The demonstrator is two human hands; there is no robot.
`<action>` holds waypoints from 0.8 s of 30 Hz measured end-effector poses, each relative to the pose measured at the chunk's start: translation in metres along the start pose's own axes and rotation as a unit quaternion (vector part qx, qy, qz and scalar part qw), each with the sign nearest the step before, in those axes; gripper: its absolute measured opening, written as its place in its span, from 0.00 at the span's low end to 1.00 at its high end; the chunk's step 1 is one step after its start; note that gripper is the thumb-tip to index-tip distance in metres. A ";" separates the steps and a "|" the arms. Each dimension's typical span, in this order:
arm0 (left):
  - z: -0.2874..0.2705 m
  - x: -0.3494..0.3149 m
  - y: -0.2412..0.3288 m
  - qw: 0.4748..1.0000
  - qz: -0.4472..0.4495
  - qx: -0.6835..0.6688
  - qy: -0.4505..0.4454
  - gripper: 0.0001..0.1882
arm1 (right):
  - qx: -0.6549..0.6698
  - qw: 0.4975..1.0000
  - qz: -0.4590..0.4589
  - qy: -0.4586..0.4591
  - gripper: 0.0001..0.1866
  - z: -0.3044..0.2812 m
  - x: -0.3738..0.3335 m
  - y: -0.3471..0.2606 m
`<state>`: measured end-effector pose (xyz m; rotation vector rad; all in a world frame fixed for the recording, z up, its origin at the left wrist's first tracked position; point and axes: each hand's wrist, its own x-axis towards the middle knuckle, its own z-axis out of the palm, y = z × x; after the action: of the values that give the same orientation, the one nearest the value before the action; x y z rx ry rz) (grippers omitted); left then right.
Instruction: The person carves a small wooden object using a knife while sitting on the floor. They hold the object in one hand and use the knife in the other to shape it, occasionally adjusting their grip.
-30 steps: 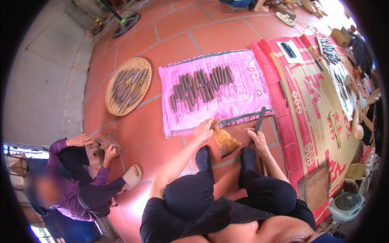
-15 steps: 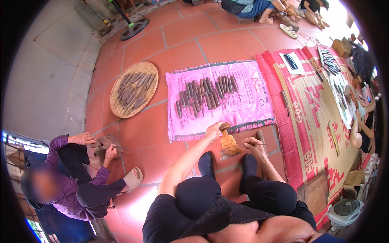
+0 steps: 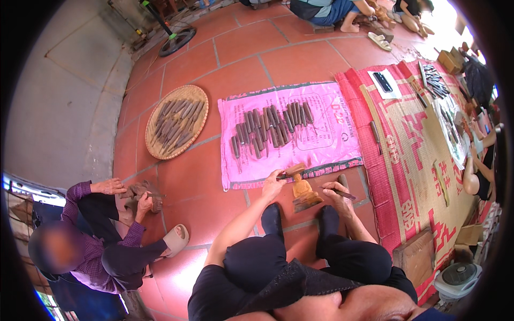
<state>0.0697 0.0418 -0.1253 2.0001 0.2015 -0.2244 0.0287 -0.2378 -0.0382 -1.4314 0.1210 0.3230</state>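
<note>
A small yellow-brown carved wooden seated figure (image 3: 302, 190) stands on the floor between my feet. My left hand (image 3: 273, 186) is closed at its upper left, around a short dark handle (image 3: 282, 175). That handle points at a brown rounded piece of wood (image 3: 295, 169) by the figure's head; whether the two are joined I cannot tell. On the figure's right, my right hand (image 3: 339, 199) is closed on a carving chisel, its dark handle (image 3: 345, 195) sticking out rightward. Just beyond that hand is a brown wooden stick (image 3: 343, 180).
Ahead, a pink sack (image 3: 332, 144) carries several dark-handled tools (image 3: 273, 125). More tools fill a round woven tray (image 3: 201, 117) at left. A person (image 3: 96, 251) sits at left, handling dark wood (image 3: 142, 195). A patterned mat (image 3: 412, 160) lies at right, near a fan (image 3: 458, 278).
My left hand has drawn back down and left from the brown piece, and a dark handle now shows in it. The chisel in my right hand has turned, showing its thick handle.
</note>
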 end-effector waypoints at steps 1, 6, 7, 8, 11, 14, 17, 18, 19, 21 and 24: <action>0.000 -0.002 0.000 1.000 -0.010 0.004 0.018 0.22 | -0.004 1.000 -0.002 0.007 0.09 0.000 -0.001 -0.001; 0.010 -0.018 0.008 0.969 -0.120 -0.200 -0.076 0.12 | -0.052 0.993 -0.103 0.002 0.07 -0.003 0.003 0.002; 0.013 -0.023 0.025 0.947 -0.159 -0.249 -0.129 0.13 | -0.070 0.989 -0.129 -0.007 0.07 -0.003 0.002 0.000; 0.017 -0.031 0.042 0.917 -0.197 -0.295 -0.181 0.14 | -0.088 0.984 -0.154 -0.017 0.07 -0.001 0.001 -0.003; 0.021 -0.037 0.059 0.840 -0.242 -0.417 -0.250 0.20 | -0.094 0.967 -0.226 -0.075 0.06 0.020 0.002 -0.015; 0.025 -0.035 0.060 0.788 -0.255 -0.497 -0.257 0.21 | -0.129 0.950 -0.259 -0.116 0.07 0.030 0.000 -0.025; 0.021 -0.032 0.049 0.799 -0.247 -0.495 -0.236 0.18 | -0.113 0.946 -0.266 -0.147 0.07 0.038 0.001 -0.022; 0.020 -0.032 0.048 0.810 -0.246 -0.480 -0.231 0.16 | -0.108 0.947 -0.256 -0.159 0.07 0.037 0.000 -0.020; 0.017 -0.033 0.047 0.822 -0.244 -0.463 -0.225 0.15 | -0.102 0.948 -0.247 -0.171 0.07 0.038 0.001 -0.017; 0.014 -0.033 0.051 0.831 -0.257 -0.456 -0.186 0.13 | -0.078 0.954 -0.226 -0.182 0.08 0.039 0.001 -0.015; 0.012 -0.036 0.067 0.839 -0.252 -0.450 -0.172 0.11 | -0.056 0.957 -0.235 -0.158 0.13 0.038 -0.002 -0.018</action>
<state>0.0497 0.0012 -0.0630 0.9119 0.4980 -0.6805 0.0276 -0.2025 -0.0152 -1.4526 -0.5004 0.1632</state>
